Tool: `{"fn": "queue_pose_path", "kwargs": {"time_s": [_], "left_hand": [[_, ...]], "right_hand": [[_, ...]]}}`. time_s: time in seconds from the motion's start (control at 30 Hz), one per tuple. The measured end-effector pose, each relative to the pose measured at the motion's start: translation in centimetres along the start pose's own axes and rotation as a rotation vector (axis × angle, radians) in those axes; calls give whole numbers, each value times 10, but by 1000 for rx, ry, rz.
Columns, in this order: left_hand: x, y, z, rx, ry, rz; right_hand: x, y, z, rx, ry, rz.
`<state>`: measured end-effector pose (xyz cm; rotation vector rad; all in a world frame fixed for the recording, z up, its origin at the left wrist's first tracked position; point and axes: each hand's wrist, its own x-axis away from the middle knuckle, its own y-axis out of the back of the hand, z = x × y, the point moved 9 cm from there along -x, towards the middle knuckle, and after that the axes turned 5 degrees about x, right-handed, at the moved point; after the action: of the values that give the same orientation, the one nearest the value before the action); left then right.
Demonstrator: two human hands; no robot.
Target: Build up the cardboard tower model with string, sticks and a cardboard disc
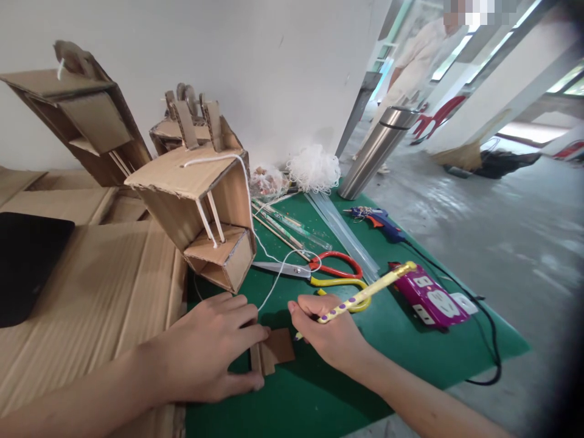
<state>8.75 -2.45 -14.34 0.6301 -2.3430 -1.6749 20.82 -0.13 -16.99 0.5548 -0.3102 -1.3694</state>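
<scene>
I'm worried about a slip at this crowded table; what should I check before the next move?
1. Right hand gripping the yellow, purple-dotted pencil: ok.
2. Left hand touching the small, flat brown cardboard piece: ok.
3. Pencil tip touching that cardboard: cannot tell.
4. Steel-bladed scissors with red and yellow handles well away from the right hand: not ok, handles right beside it.
5. Blue glue gun with orange trigger cool: cannot tell.

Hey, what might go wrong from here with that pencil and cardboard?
The small cardboard piece may shift under the left hand, spoiling a mark from the pencil in the right hand. The white string crosses the scissors, so lifting them might snag it. The steel bottle stands near the edge of the green tabletop and could be knocked over.
</scene>
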Motion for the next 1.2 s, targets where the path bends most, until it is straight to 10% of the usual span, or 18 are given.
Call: {"fn": "queue_pose_path", "kwargs": {"time_s": [1.2], "left_hand": [[1,-1,1,26,-6,-7]], "right_hand": [[0,-4,-12,-35,-32,21]]}}
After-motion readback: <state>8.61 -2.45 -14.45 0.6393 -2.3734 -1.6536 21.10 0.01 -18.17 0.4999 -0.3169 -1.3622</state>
